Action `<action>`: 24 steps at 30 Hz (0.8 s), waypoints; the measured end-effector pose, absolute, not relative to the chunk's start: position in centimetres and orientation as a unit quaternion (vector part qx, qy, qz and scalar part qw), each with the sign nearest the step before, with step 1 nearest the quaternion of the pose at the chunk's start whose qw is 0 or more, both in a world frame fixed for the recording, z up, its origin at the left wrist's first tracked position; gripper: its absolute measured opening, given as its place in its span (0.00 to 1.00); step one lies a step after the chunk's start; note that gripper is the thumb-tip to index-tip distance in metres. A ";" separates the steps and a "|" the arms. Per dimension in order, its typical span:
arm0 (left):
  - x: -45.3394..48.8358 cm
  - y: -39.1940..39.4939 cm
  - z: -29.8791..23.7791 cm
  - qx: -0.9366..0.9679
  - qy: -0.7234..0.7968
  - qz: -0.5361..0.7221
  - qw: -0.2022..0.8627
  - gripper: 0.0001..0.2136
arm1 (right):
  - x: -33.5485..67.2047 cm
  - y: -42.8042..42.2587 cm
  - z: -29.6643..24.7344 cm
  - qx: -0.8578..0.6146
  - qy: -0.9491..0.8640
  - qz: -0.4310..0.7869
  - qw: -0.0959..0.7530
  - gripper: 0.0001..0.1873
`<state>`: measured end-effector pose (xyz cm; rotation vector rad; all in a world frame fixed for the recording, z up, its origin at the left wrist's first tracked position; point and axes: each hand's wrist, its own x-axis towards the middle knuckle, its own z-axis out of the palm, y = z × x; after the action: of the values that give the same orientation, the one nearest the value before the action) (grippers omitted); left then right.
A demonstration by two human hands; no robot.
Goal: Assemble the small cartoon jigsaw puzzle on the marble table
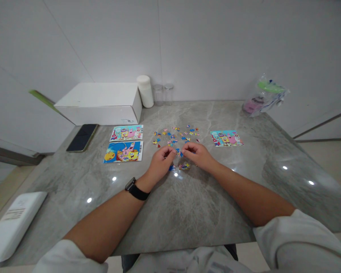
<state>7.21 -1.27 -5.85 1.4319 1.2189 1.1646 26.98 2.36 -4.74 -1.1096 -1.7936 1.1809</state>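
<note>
My left hand point(161, 161) and my right hand point(198, 154) meet over the middle of a grey marble table point(187, 204). Both pinch small colourful puzzle pieces point(179, 152) held between their fingertips. Under the hands lie a few joined pieces point(184, 166). Just beyond them, several loose puzzle pieces point(176, 135) are scattered on the table. A black watch sits on my left wrist.
Two cartoon picture cards point(124, 143) lie left of the pieces and a third card point(226, 138) to the right. A phone point(82, 137), a white box point(100, 103), a white jar point(145, 91), two clear jars point(163, 94), a plastic bag point(263, 96) and a white device point(13, 223) ring the table.
</note>
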 end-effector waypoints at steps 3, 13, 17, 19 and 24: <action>7.1 -1.3 -5.9 0.563 0.500 0.471 0.459 0.13 | 27.0 2.4 -4.7 -0.428 -0.697 0.452 0.355 0.13; 7.2 -1.2 -5.9 0.589 0.493 0.464 0.441 0.12 | 27.1 2.5 -4.4 -0.431 -0.713 0.430 0.348 0.12; 7.3 -1.1 -6.2 0.598 0.492 0.461 0.434 0.10 | 27.1 2.4 -4.1 -0.431 -0.722 0.419 0.341 0.12; 7.3 -1.1 -6.2 0.598 0.496 0.458 0.433 0.11 | 27.1 2.4 -4.1 -0.428 -0.727 0.419 0.336 0.13; 7.3 -1.2 -6.2 0.596 0.497 0.455 0.437 0.12 | 27.3 2.6 -4.2 -0.391 -0.716 0.455 0.357 0.23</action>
<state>7.30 -1.21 -6.17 1.4820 1.2356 1.1305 27.34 2.63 -4.22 -1.0088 -1.8485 1.1736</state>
